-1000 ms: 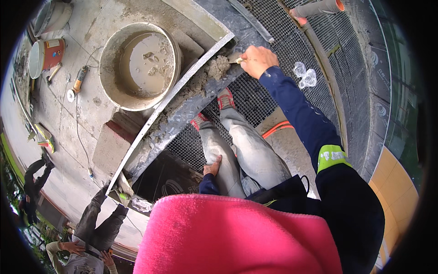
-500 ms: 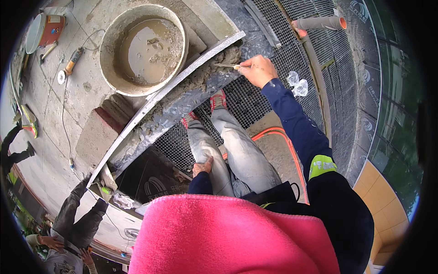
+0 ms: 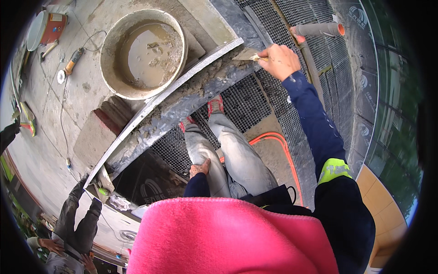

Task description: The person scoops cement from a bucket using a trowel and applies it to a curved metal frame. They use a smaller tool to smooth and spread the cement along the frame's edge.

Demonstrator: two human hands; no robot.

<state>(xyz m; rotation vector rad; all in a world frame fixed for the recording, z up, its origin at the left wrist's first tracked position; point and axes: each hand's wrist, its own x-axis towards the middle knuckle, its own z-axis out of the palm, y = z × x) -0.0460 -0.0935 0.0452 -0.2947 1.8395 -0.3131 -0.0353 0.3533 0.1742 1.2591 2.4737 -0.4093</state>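
My right hand (image 3: 280, 59) grips a trowel (image 3: 248, 56) by its handle, the blade lying over grey mortar (image 3: 210, 73) spread along a dark sheet-covered step. A pale metal strip (image 3: 160, 96) borders the mortar. Behind it stands a round bucket (image 3: 143, 55) holding muddy liquid with grey lumps. Resting on my left thigh, my left hand (image 3: 199, 169) has its fingers curled round the grey trouser leg (image 3: 200, 150).
Left: red bucket (image 3: 48, 29), angle grinder (image 3: 70, 66), cord, blocks (image 3: 100, 132) and two co-workers, one in dark trousers (image 3: 77, 214). Right: dimpled mat (image 3: 237, 100), grey pipes (image 3: 319, 29), orange tubing (image 3: 285, 150), sheeted wall (image 3: 362, 82).
My right hand has moved right along the step with the trowel. The view has shifted a little; my left hand remains on my leg.
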